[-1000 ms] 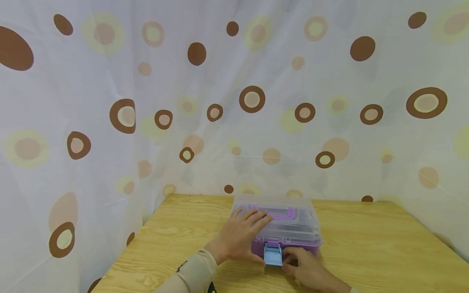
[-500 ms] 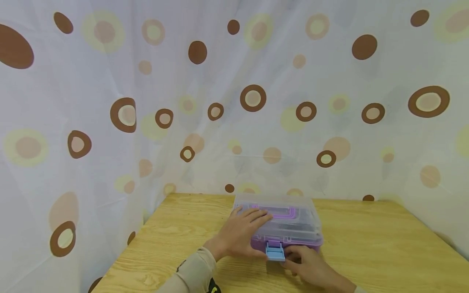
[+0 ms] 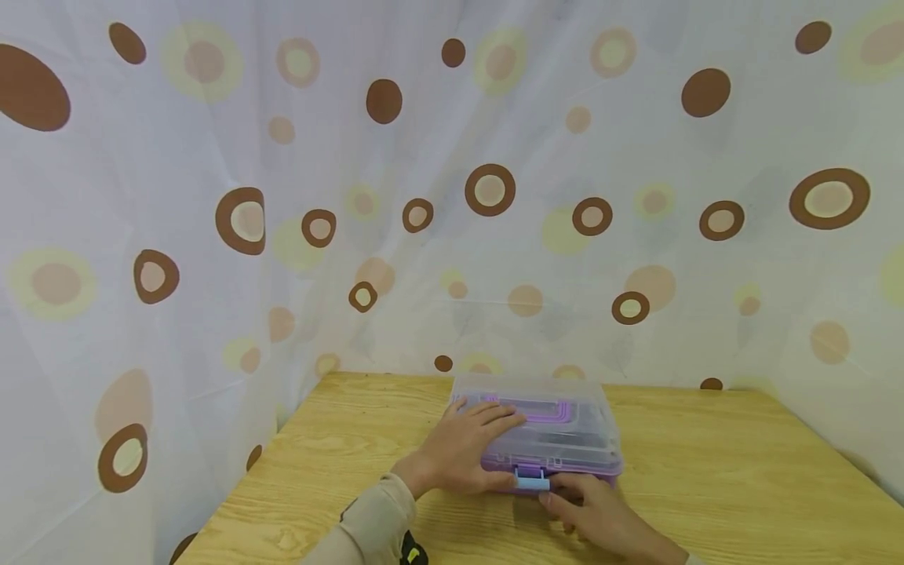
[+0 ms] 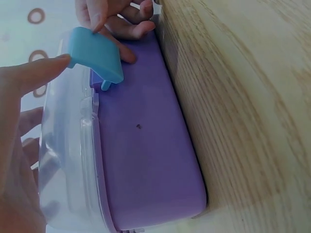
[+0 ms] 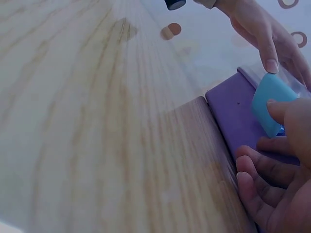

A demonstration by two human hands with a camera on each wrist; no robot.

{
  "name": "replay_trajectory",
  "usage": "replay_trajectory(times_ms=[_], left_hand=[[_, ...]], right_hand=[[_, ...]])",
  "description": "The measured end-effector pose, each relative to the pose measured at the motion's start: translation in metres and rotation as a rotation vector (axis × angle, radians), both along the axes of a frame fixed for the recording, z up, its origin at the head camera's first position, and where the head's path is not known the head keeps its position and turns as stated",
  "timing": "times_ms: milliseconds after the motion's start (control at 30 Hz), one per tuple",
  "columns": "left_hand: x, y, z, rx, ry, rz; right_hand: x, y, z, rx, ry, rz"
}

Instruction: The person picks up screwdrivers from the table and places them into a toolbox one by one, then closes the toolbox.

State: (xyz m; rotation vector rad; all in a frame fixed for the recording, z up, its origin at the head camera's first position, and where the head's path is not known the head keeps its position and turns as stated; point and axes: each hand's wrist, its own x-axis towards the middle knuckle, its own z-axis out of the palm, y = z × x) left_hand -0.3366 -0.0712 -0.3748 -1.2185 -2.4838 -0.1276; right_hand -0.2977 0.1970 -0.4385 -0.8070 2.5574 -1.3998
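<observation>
A plastic storage box (image 4: 146,160) with a purple base and a clear lid (image 3: 593,439) sits on the wooden table. A light blue latch (image 3: 532,484) juts out from the middle of its front, hinged just under the lid's edge. My left hand (image 3: 462,451) rests on the left of the lid with its fingers extended, and its thumb touches one corner of the latch. At the latch's other side, my right hand (image 3: 600,510) pinches the edge, its thumb on top and the index finger beneath. The other right fingers curl loosely by the purple front in the right wrist view.
A purple carry handle (image 3: 565,412) lies folded on the lid. The wooden table (image 3: 720,463) reaches back to a white curtain (image 3: 537,141) with brown and yellow circles. Below the left sleeve (image 3: 374,522) a black and yellow item (image 3: 413,552) shows.
The latch's free edge has swung upward, so its broad face shows less. The left thumb has risen with it. The right hand has shifted slightly while staying at the latch's side.
</observation>
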Motion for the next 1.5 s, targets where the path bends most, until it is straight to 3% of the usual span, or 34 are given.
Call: replay_trajectory(times_ms=[133, 333, 933, 1200, 1500], left_hand=[[0.000, 0.002, 0.002, 0.019, -0.041, 0.003], [0.001, 0.003, 0.003, 0.056, -0.038, 0.003], [0.001, 0.009, 0.003, 0.138, -0.083, 0.058], [0.002, 0.012, 0.002, 0.159, -0.071, 0.085], [0.002, 0.016, -0.002, 0.222, -0.005, 0.109]], right_hand=[[0.001, 0.000, 0.002, -0.020, -0.001, 0.007], [0.003, 0.000, 0.003, -0.057, -0.033, 0.006], [0.004, -0.003, 0.004, -0.044, -0.026, -0.027], [0.005, -0.004, 0.005, -0.035, -0.014, -0.049], [0.007, -0.006, 0.006, -0.045, -0.046, -0.091]])
